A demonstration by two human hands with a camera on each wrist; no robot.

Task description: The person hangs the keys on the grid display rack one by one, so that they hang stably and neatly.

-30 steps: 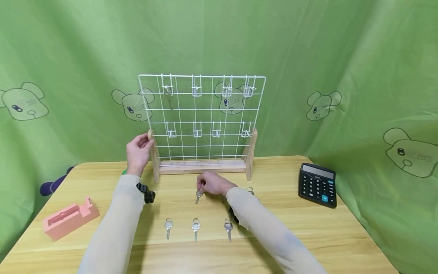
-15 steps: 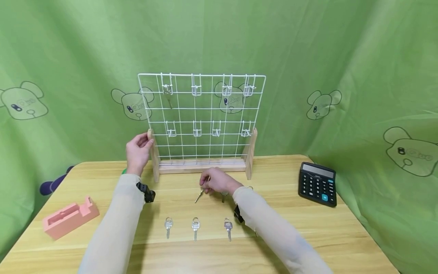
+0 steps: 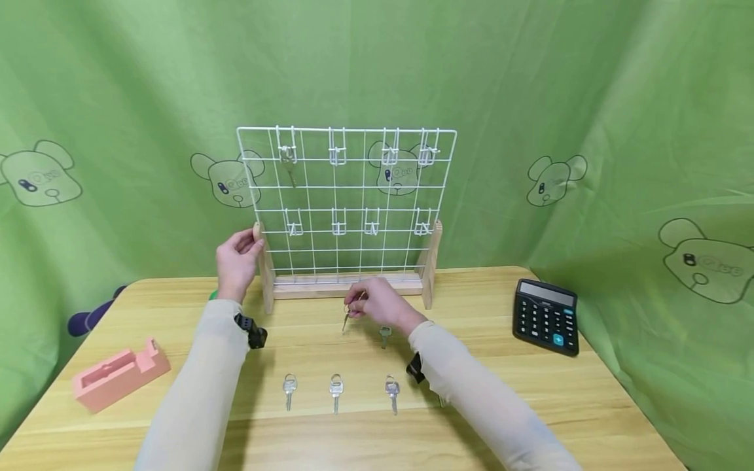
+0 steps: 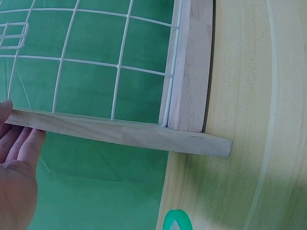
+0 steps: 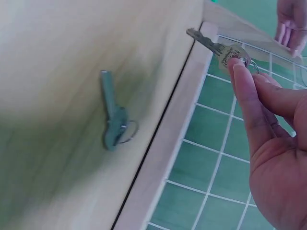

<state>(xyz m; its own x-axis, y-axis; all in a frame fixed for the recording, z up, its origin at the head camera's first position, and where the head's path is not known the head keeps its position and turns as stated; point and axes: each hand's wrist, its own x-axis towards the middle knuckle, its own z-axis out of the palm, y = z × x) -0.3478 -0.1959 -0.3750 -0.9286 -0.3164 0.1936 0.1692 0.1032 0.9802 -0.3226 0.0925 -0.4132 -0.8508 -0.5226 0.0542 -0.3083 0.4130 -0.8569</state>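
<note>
My left hand point(image 3: 237, 261) grips the top of the wooden left upright point(image 4: 124, 135) of a stand that bears a white wire grid point(image 3: 347, 187). In front of the stand's base, my right hand point(image 3: 383, 304) pinches a key point(image 5: 231, 53) near its ring between thumb and fingers. The blade hangs down above the table in the head view. Another key point(image 3: 385, 335) lies on the table just below that hand. On the grid's top-left hook hangs a key point(image 3: 288, 167). The grid's other hooks, in two rows, carry nothing.
Nearer the front lie a left key point(image 3: 289, 390), a middle key point(image 3: 336, 391) and a right key point(image 3: 393, 392); one more is mostly under the right sleeve. A black calculator point(image 3: 546, 317) sits on the right of the wooden table point(image 3: 530, 405). A pink holder point(image 3: 120, 378) stands on the left.
My right hand has lifted the key off the table and moved slightly back toward the stand and to the right. The left hand has stayed on the upright.
</note>
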